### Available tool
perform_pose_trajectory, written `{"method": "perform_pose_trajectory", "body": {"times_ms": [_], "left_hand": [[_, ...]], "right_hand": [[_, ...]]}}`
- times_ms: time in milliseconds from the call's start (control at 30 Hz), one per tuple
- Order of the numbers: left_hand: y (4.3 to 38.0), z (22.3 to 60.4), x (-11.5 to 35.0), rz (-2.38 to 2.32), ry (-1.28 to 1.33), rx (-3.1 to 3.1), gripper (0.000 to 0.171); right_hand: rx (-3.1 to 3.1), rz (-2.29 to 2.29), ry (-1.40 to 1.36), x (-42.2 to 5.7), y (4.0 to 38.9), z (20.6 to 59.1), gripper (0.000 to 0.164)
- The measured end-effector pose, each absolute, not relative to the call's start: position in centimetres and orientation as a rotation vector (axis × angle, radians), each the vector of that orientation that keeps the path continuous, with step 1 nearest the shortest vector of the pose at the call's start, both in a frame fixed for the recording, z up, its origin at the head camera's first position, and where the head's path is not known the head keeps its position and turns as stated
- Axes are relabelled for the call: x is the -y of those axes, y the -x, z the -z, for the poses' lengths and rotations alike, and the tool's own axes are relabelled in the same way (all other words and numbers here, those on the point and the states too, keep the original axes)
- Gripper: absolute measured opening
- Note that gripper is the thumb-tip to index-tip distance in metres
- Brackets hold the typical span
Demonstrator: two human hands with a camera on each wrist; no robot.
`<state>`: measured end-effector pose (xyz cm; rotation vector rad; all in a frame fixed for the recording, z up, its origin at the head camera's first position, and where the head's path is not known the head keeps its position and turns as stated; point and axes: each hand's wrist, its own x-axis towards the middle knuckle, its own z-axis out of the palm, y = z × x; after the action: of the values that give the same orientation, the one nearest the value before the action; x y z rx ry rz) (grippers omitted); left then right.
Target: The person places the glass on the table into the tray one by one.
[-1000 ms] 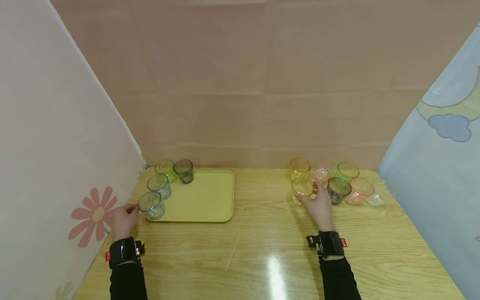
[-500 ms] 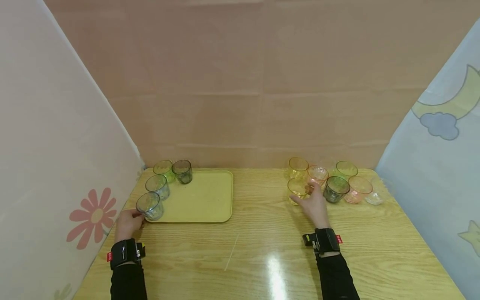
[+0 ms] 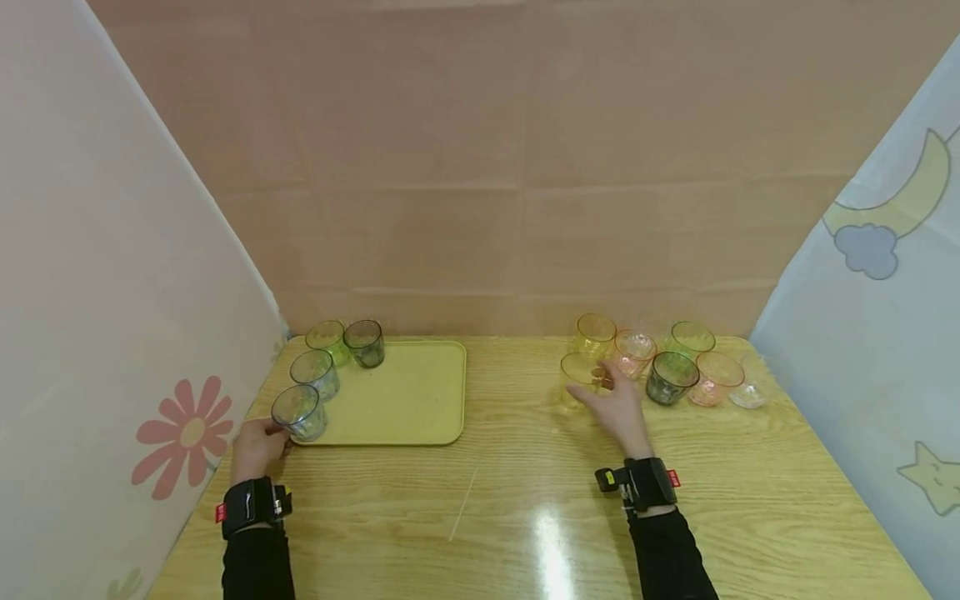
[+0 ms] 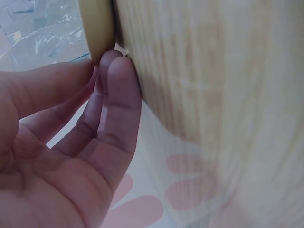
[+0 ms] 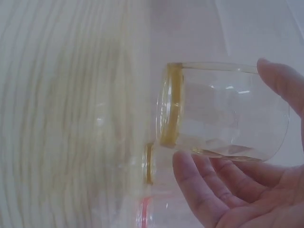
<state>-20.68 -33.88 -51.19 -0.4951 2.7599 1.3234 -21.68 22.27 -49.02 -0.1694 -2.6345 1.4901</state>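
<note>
At the table's left, my left hand [image 3: 257, 447] pinches the near left corner of a yellow tray [image 3: 416, 392]. In the left wrist view the thumb lies on top of the tray's rim [image 4: 98, 28] and the fingers [image 4: 122, 85] reach below it. Right of the middle, my right hand [image 3: 619, 411] grips a clear yellow glass cup [image 3: 579, 385] by its sides. The right wrist view has the thumb on one side of this cup [image 5: 216, 109] and the fingers on the other. Its yellowish base faces the tabletop.
On the tray's left side stand two bluish cups [image 3: 302, 414], a green cup [image 3: 327, 340] and a dark grey cup [image 3: 366, 343]. Beside my right hand are another yellow cup [image 3: 596, 335], pink cups [image 3: 717, 381], a dark cup [image 3: 672, 380], a green cup [image 3: 692, 337] and a clear cup [image 3: 748, 390].
My right hand has moved left with the yellow cup, away from the dark cup. My left hand has shifted slightly right and down, onto the tray's corner.
</note>
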Motion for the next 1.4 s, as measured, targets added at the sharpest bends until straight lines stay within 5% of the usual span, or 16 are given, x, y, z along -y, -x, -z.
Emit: {"method": "perform_pose_trajectory", "body": {"times_ms": [1000,1400], "left_hand": [[19.8,46.8,31.0,-1.504,0.736,-3.258,0.044],[20.8,46.2,27.4,-1.758,0.365,-3.339,0.036]], "right_hand": [[2.498,-1.862,-0.158,-14.0,21.8,48.3,0.080],[2.541,-1.935,-0.244,-11.3,20.9,45.0,0.079]]}}
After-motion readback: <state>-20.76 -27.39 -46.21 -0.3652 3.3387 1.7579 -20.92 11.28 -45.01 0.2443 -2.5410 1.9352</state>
